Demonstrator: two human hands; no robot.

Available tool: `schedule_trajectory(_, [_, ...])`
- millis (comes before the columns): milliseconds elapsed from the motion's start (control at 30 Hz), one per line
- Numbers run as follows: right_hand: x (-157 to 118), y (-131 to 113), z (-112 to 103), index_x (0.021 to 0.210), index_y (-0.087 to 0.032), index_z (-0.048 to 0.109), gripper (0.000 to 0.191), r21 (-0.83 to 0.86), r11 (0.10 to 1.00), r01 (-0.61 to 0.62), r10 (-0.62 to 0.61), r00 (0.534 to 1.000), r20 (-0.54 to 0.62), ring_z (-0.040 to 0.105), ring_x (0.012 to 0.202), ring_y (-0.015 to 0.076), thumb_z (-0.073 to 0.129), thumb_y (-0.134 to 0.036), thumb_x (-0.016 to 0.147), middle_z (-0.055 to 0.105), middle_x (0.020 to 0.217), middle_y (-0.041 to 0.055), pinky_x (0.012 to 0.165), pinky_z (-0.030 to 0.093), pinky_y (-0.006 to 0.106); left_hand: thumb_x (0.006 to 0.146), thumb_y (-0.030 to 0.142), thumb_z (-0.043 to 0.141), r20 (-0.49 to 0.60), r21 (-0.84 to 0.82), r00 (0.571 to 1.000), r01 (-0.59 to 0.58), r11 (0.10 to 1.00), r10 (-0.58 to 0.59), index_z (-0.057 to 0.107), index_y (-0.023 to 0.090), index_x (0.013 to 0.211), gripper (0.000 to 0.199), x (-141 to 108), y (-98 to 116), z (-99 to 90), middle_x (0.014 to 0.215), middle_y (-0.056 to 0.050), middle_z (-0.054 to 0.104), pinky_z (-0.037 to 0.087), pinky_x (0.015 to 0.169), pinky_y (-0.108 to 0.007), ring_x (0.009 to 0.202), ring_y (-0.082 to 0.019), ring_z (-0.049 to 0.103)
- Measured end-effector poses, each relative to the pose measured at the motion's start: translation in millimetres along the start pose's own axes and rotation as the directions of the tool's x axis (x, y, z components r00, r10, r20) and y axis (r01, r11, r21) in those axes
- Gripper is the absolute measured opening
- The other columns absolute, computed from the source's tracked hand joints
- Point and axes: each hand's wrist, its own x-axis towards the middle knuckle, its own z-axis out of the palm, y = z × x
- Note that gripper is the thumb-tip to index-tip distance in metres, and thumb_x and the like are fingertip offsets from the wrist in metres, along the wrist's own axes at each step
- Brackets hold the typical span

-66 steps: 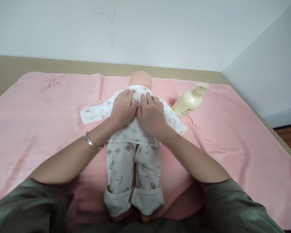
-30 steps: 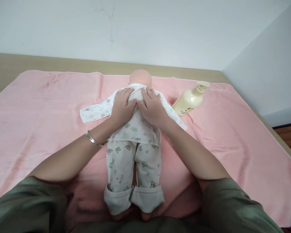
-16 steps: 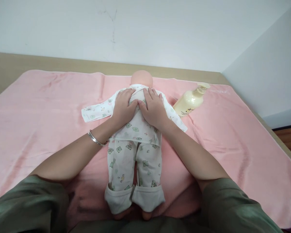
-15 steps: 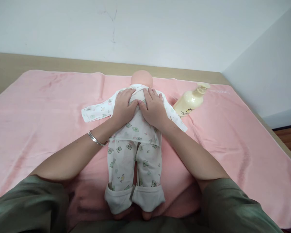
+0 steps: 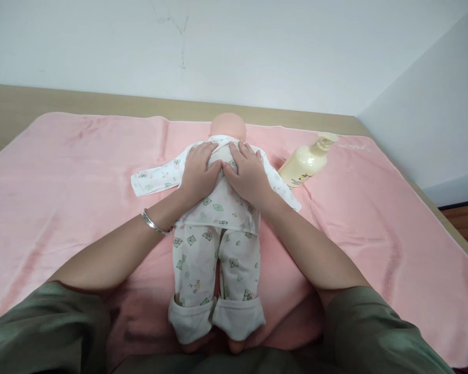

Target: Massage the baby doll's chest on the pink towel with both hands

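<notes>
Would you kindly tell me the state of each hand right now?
Left hand: open, palm down on the printed shirt, holding nothing.
Right hand: open, palm down on the same printed shirt, holding nothing.

Looks like a baby-care corner in a plain room, hard to place as home or training room. Told by a baby doll (image 5: 221,215) in printed baby clothes (image 5: 197,259) lying on a pink blanket (image 5: 354,249), with a pale yellow pump bottle (image 5: 304,163) on the blanket's right part. Shows a wood-toned tabletop (image 5: 120,106) and a white wall (image 5: 276,52) with faint scribbles (image 5: 182,49) beyond the blanket; to its right, a second wall (image 5: 432,119) and reddish-brown wood grain (image 5: 464,222).
</notes>
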Motion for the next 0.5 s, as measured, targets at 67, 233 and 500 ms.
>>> schedule_trajectory(67, [1.0, -0.1, -1.0, 0.163, -0.013, 0.038, 0.066, 0.014, 1.0, -0.007, 0.007, 1.0, 0.003, 0.024, 0.163, 0.0349, 0.043, -0.04, 0.103, 0.033, 0.171, 0.0188, 0.132, 0.014, 0.065, 0.089, 0.035, 0.043, -0.001, -0.005, 1.0, 0.001, 1.0, -0.001, 0.063, 0.015, 0.137, 0.056, -0.1, 0.6, -0.3, 0.148, -0.012, 0.063, 0.037, 0.127, -0.048, 0.142, -0.029, 0.052])
schedule_trajectory(233, [3.5, 0.0, -3.2, 0.16, -0.013, 0.042, 0.066, 0.038, 0.999, -0.017, 0.017, 1.0, 0.003, 0.029, 0.161, 0.0341, 0.045, -0.039, 0.1, 0.037, 0.17, 0.018, 0.131, 0.016, 0.066, 0.09, 0.035, 0.044, 0.01, -0.003, 1.0, -0.005, 1.0, 0.005, 0.063, 0.017, 0.138, 0.055, -0.1, 1.1, -1.7, 0.149, -0.011, 0.063, 0.035, 0.129, -0.049, 0.144, -0.028, 0.051])
schedule_trajectory(500, [4.2, -0.3, -3.0, 0.158, -0.013, 0.046, 0.065, 0.047, 0.999, -0.02, 0.021, 1.0, -0.017, 0.031, 0.16, 0.0339, 0.046, -0.037, 0.098, 0.04, 0.168, 0.0177, 0.131, 0.018, 0.064, 0.091, 0.033, 0.05, 0.007, -0.047, 1.0, 0.029, 0.998, -0.029, 0.065, 0.017, 0.138, 0.052, -1.4, 1.7, -2.5, 0.151, -0.012, 0.061, 0.033, 0.131, -0.047, 0.146, -0.028, 0.05])
